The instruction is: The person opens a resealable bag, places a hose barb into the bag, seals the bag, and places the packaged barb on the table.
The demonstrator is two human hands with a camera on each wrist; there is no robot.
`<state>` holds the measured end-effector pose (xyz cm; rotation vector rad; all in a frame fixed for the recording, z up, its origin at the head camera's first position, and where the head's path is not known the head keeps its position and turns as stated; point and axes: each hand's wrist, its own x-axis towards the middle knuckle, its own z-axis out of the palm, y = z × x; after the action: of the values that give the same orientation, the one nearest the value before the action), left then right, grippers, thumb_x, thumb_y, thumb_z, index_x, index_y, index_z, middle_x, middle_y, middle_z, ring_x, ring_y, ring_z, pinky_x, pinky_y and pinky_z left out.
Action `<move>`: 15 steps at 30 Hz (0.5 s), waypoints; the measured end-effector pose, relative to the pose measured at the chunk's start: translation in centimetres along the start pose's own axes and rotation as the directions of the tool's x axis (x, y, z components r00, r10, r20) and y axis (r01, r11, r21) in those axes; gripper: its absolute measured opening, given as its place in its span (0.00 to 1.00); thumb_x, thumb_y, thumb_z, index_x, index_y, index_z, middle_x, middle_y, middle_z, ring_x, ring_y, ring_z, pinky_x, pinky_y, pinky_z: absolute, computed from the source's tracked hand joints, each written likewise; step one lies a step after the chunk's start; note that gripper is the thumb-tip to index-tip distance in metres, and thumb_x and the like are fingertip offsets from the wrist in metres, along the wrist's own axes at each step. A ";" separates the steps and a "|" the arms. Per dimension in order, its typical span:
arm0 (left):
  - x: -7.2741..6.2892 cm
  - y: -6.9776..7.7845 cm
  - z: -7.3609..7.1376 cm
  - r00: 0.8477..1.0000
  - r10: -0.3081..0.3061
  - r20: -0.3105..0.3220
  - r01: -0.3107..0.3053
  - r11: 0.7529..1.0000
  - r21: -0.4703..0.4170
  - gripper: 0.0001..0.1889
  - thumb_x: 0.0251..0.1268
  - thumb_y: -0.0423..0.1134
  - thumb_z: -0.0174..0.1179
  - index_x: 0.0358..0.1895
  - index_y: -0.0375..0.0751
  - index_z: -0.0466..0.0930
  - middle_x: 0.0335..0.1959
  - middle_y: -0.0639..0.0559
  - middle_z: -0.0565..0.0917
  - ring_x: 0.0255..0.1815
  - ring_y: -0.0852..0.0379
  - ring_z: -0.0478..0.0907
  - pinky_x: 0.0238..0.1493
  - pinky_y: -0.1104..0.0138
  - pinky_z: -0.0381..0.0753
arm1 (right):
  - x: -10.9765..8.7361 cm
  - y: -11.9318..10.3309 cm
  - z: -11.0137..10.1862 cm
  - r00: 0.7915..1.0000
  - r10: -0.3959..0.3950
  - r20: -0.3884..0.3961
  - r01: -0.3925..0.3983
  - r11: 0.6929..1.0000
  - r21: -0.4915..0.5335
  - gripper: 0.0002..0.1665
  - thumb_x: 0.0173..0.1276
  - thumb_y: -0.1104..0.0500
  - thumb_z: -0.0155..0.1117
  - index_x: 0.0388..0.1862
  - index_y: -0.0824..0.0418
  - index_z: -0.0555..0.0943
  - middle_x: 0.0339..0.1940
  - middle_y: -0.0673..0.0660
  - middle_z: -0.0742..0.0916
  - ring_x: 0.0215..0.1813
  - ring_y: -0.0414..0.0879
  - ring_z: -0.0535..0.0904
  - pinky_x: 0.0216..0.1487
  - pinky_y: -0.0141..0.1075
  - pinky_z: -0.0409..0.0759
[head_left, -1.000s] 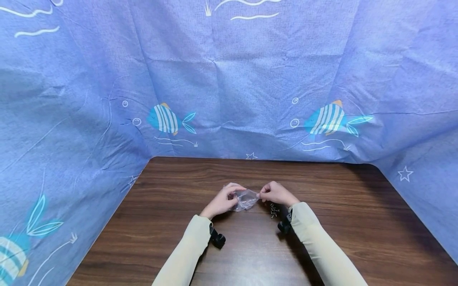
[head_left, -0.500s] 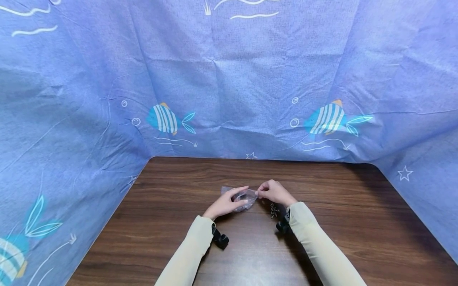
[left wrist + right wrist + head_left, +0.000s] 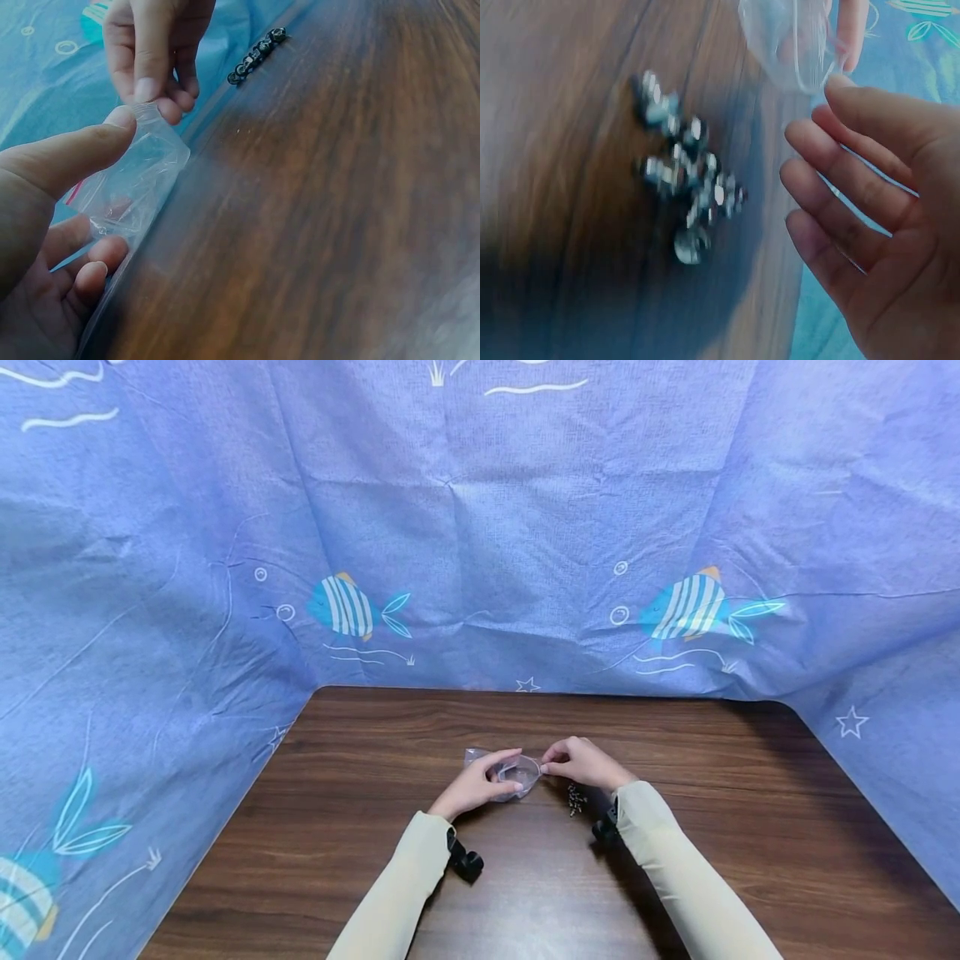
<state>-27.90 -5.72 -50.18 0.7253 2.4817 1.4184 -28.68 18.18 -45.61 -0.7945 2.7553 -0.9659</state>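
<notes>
A small clear plastic zip bag [image 3: 525, 768] is stretched between the two hands, its mouth spread into a rounded opening in the head view. My left hand [image 3: 478, 782] holds it from the left, thumb and fingers curved around it; a red strip shows along the bag [image 3: 124, 184] in the left wrist view. Thumb and index finger of my right hand [image 3: 588, 765] pinch the bag's right edge. The other right fingers [image 3: 829, 195] are loosely bent. Just below that hand, small shiny dark metallic pieces [image 3: 576, 800] lie in a loose pile, blurred in the right wrist view.
Everything rests on a dark wood-grain table [image 3: 360, 827]. A blue cloth [image 3: 525, 527] printed with fish hangs behind the table and along its sides. Black wrist cameras sit at the left wrist [image 3: 467, 862] and the right wrist [image 3: 606, 828].
My left hand has shifted slightly right on the bag, and its thumb and fingers spread further. The bag's mouth has become rounder. My right hand keeps its pinch; the pile has not moved.
</notes>
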 end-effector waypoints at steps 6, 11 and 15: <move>0.1 -0.1 0.0 1.000 0.011 -0.006 -0.011 1.000 0.001 0.33 0.58 0.44 0.68 0.69 0.49 0.69 0.48 0.49 0.81 0.22 0.65 0.66 0.24 0.73 0.68 | -0.7 0.8 -1.0 0.996 -0.071 0.060 0.075 0.996 -0.057 0.05 0.63 0.61 0.67 0.34 0.62 0.86 0.31 0.49 0.88 0.34 0.35 0.77 0.40 0.31 0.77; 0.1 -0.2 0.1 1.000 0.013 -0.010 -0.013 1.000 -0.002 0.34 0.58 0.44 0.69 0.69 0.49 0.69 0.51 0.48 0.81 0.21 0.65 0.66 0.23 0.73 0.69 | -1.3 1.7 -1.6 0.991 -0.081 0.109 0.092 0.991 -0.097 0.04 0.62 0.62 0.67 0.34 0.62 0.86 0.31 0.49 0.88 0.34 0.34 0.78 0.40 0.31 0.78; 0.1 -0.2 0.1 1.000 -0.004 -0.012 0.004 1.000 -0.003 0.34 0.58 0.44 0.69 0.69 0.50 0.69 0.53 0.51 0.80 0.21 0.65 0.66 0.23 0.74 0.69 | -1.7 2.2 -1.8 0.986 -0.118 0.121 0.133 0.983 -0.126 0.03 0.61 0.63 0.68 0.32 0.61 0.87 0.30 0.49 0.88 0.35 0.34 0.79 0.40 0.31 0.79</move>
<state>-27.98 -5.66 -50.38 0.7123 2.4882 1.4291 -28.72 21.47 -45.69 -1.0220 2.7216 -0.7350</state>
